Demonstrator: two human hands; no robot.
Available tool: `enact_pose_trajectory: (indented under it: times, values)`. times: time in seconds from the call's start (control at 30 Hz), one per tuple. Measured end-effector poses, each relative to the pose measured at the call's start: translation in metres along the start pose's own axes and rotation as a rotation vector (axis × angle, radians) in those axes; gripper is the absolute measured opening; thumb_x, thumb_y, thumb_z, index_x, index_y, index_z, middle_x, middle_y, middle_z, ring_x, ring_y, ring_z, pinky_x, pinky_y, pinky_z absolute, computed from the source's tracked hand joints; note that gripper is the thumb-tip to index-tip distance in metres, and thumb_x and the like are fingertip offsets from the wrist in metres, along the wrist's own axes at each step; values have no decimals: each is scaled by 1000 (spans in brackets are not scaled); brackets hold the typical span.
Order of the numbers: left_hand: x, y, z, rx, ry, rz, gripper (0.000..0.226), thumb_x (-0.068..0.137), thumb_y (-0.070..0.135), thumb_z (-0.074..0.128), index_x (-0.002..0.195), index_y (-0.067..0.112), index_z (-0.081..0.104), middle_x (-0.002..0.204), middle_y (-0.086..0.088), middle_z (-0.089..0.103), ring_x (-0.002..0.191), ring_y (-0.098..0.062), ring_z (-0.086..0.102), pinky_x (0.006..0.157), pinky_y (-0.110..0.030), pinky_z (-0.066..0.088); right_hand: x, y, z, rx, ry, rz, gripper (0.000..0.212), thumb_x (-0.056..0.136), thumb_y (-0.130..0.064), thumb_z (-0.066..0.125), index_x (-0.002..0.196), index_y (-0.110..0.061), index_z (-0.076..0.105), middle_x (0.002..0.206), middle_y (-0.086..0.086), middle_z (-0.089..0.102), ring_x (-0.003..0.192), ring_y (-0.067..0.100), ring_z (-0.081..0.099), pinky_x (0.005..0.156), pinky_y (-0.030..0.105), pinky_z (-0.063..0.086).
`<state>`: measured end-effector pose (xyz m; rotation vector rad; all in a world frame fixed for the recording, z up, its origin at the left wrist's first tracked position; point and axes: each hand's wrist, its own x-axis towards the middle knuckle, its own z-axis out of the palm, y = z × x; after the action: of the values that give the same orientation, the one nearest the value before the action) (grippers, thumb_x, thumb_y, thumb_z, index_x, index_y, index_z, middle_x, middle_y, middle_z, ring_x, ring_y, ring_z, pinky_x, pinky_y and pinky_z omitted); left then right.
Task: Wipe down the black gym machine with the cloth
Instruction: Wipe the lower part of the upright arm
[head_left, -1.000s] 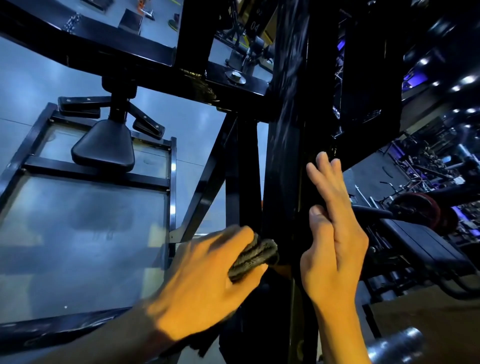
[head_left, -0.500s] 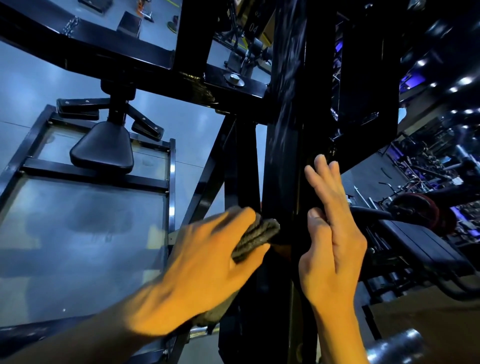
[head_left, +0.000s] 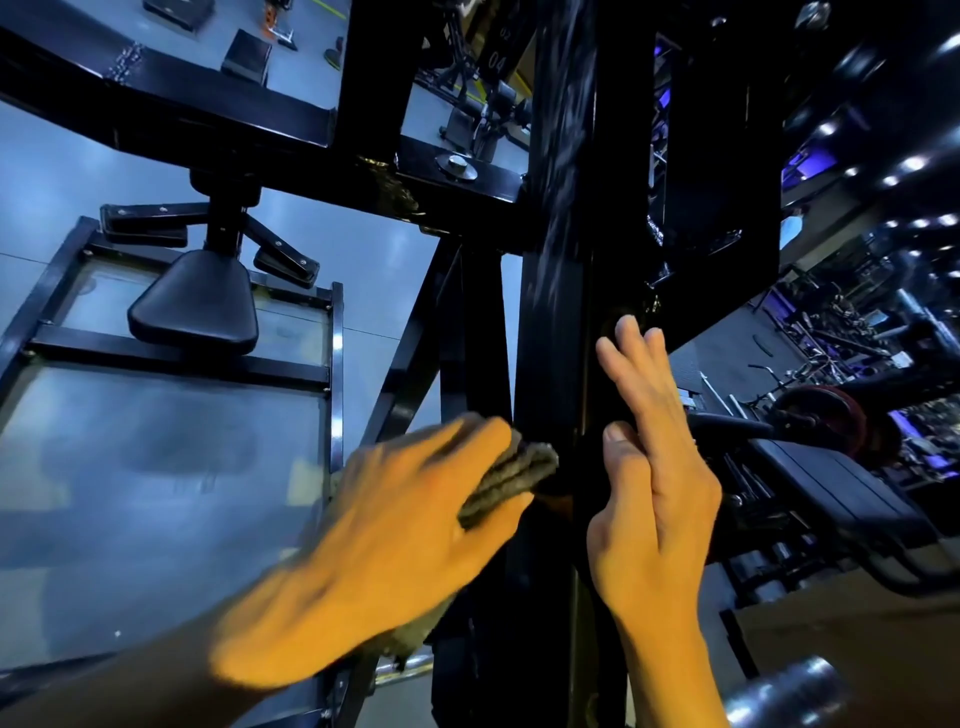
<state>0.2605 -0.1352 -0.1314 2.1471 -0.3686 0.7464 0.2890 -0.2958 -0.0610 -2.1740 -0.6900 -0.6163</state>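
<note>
Left hand (head_left: 395, 540) has slid up the black upright post (head_left: 556, 312) since 0.5 s ago, now motion-blurred; folded cloth (head_left: 511, 480) rides with it, leading edge sitting higher on the post's left face; right hand (head_left: 654, 499) barely shifted, fingers straight and together, palm flat against the post's right side, holding nothing; left hand is clamped on the cloth, thumb under, fingers over, pressing it to the post; cloth is dark grey, ribbed or looped texture, folded into thick layers, a loose corner hanging below the palm; post is glossy black painted square tube, streaky reflections; welded to a black cross beam (head_left: 208, 109) with a round metal bolt cap (head_left: 457, 166); seat pad (head_left: 195, 306) below left is black vinyl, rounded triangle, on a black post; rectangular black frame (head_left: 176, 358) around translucent panels; grey smooth floor (head_left: 67, 171); padded bench (head_left: 831, 488) and red weight plate (head_left: 826, 421) to the right, well apart from the hands.
</note>
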Motion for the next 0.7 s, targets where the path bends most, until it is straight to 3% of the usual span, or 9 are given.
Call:
enact_pose_trajectory:
  times: [0.1,0.23,0.3,0.4,0.5,0.7]
  values:
    - [34,-6,-6,0,52,-42,21,95,55,55,97,38,41,75,26,43,57,4,47,50,-14,41,0,0,0,2,-2,1,56,93,11,37,145,-5,53,160,0,43,155,16,25,125,34,27]
    - [66,-8,-11,42,172,-105,29,96,47,62,92,35,36,76,22,41,61,-11,44,51,-16,31,-1,-1,0,1,0,-5,56,94,11,38,145,-5,52,160,2,43,155,16,25,125,33,26]
    - [46,0,-11,34,104,-72,28,97,48,60,94,38,34,75,23,38,58,-6,44,49,-13,31,-1,0,0,4,-7,-1,56,94,11,37,146,-5,52,161,1,42,156,16,24,125,34,26]
    - [-3,17,-10,5,-53,4,20,94,56,52,103,40,43,82,27,40,59,13,41,46,-7,43,-1,1,-1,22,-6,7,56,94,10,36,145,-6,52,160,-1,42,155,16,25,126,39,26]
    - [-11,21,-8,-7,-79,38,23,90,58,51,103,40,46,84,27,51,61,6,47,49,-14,53,-1,2,-1,38,-1,12,58,92,10,36,145,-7,53,160,-2,43,155,16,25,125,42,27]
    - [62,19,-31,-10,130,-56,28,94,48,64,93,37,38,79,18,50,61,-8,52,49,-34,52,-2,2,-2,72,-10,20,59,90,11,35,144,-5,54,160,0,43,156,17,24,125,37,27]
